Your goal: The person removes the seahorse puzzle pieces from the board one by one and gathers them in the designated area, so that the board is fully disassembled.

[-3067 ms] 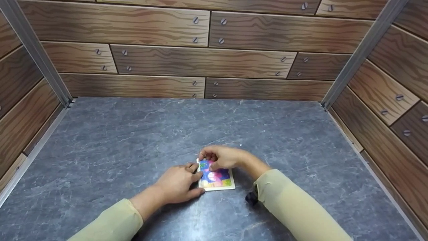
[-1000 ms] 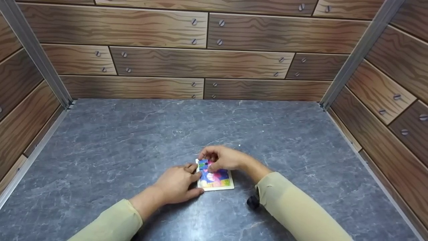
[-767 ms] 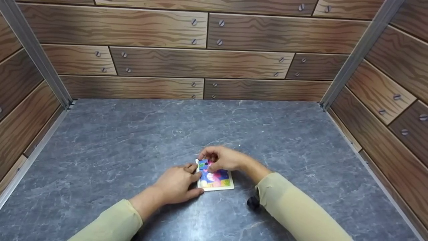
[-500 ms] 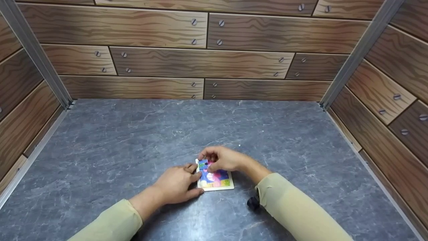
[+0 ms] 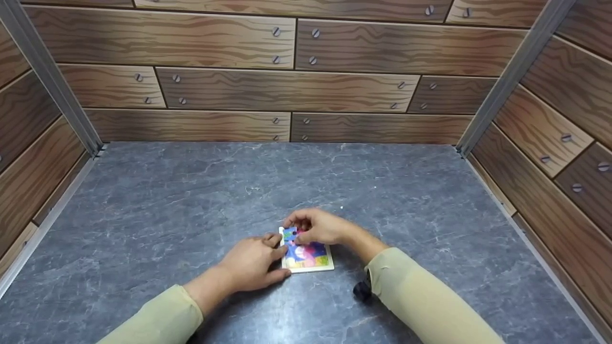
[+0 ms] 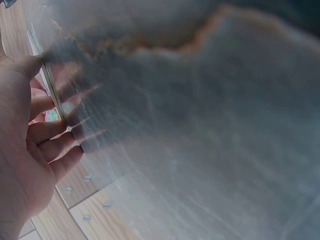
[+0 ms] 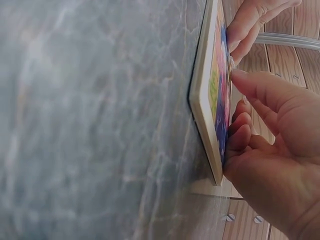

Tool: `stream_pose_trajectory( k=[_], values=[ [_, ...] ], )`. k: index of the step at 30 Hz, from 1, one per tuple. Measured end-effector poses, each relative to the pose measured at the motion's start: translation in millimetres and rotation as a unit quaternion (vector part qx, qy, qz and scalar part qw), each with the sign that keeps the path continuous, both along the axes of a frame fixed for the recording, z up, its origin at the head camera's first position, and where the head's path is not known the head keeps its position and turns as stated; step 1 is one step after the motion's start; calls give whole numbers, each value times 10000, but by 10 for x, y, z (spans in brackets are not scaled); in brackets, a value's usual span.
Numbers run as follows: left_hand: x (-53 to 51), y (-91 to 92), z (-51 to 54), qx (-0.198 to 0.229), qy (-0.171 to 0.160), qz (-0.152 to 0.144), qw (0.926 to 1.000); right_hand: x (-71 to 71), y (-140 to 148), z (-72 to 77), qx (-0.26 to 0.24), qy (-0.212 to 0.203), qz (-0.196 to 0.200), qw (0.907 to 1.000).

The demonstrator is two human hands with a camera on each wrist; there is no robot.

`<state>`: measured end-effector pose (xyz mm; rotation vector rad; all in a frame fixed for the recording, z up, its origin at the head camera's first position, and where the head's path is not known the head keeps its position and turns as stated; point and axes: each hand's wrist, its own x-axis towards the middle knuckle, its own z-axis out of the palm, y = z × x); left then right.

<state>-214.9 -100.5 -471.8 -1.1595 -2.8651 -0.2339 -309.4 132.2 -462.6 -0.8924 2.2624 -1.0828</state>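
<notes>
A small puzzle board with a pale rim (image 5: 313, 270) lies flat on the table, its picture blue, pink and yellow. Along its left side rests my left hand (image 5: 253, 263), fingers loosely bent against the edge; in the left wrist view this hand (image 6: 25, 140) touches the thin board edge (image 6: 54, 95). My right hand (image 5: 325, 226) arches over the top part, thumb and forefinger at a blue-and-green puzzle piece (image 5: 289, 234), which they seem to pinch. The right wrist view shows the right hand (image 7: 285, 125) beside the board's rim (image 7: 201, 105); its palm side hides part of the picture.
The grey marbled table (image 5: 191, 191) extends around the board. Wood-patterned panels (image 5: 229, 88) stand behind and at both sides, with metal posts (image 5: 511, 81) at the corners. A black object (image 5: 362, 289) is at the right sleeve's cuff.
The right thumb has shifted slightly left over the board, and more of the blue-and-green piece shows. The left hand stays against the board's edge.
</notes>
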Motion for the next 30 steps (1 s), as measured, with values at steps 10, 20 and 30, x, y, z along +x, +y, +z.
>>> stream_pose_trajectory(
  k=[10,20,30],
  values=[
    [6,1,6,17,38,-15,10000,14,33,-15,-263,-123,-203,9994],
    [-5,3,-13,-29,32,22,10000,41,50,14,-627,95,-376,9973],
    [-15,5,-11,-16,11,-2,10000,-6,156,179,-998,666,-758,9899]
  ],
)
